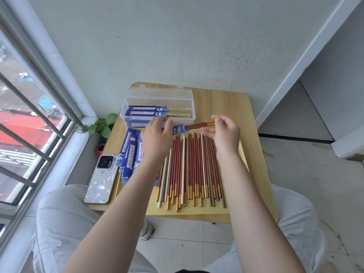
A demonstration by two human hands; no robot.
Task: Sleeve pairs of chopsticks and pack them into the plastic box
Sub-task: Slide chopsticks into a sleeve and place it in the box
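Left hand point(155, 137) grips a blue sleeve point(178, 129) just in front of the plastic box point(157, 110); right hand point(224, 133) pinches a red chopstick pair point(199, 125), tips inside the sleeve's mouth. Loose chopsticks point(189, 170) lie across the table point(254, 154) below.

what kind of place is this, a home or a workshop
Probably a home corner, perhaps an enclosed balcony: a small light wooden table stands against a plain white wall, beside a barred window, with a green potted plant on the floor.
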